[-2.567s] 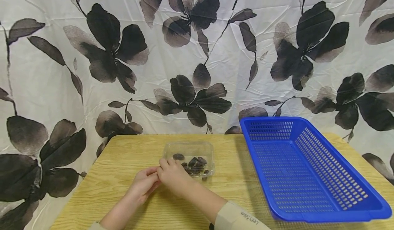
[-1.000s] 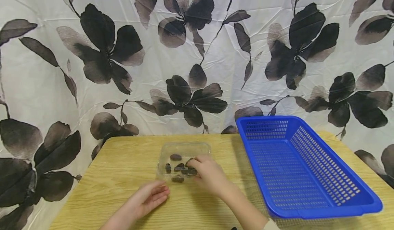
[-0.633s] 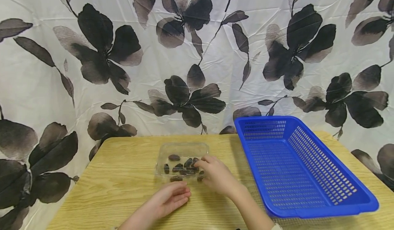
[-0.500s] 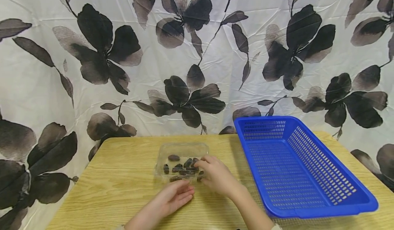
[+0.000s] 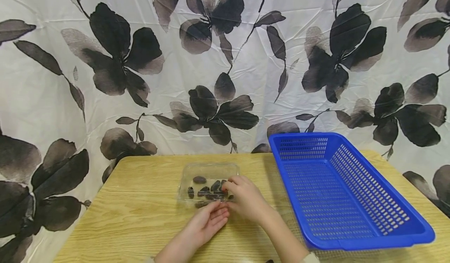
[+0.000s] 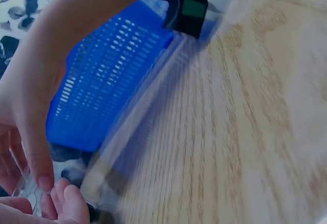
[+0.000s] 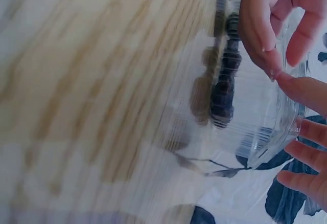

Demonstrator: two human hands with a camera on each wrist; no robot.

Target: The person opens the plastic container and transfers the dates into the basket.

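A clear plastic box [image 5: 190, 170] holds several dark, wrinkled oval pieces that look like dates [image 5: 199, 179]. My right hand [image 5: 247, 200] holds the box at its front right corner, thumb at the front and fingers over the top edge. In the right wrist view, those fingers [image 7: 306, 150] rest along the clear rim. My left hand [image 5: 207, 224] is at the front side, palm turned inward and fingers loosely bent, its fingertips meeting the right thumb. Whether the left fingertips press the box is unclear. The right hand covers part of the box's right side.
A large blue perforated basket [image 5: 330, 200] stands on the right of the wooden table [image 5: 140, 200]. Behind the table hangs a white cloth with dark flowers [image 5: 218, 59]. A black wrist device [image 6: 176, 1] sits on the right wrist.
Both hands were together at the box's front left. The right hand then moved to the right corner and stayed. The left followed along the front edge to meet the right thumb.
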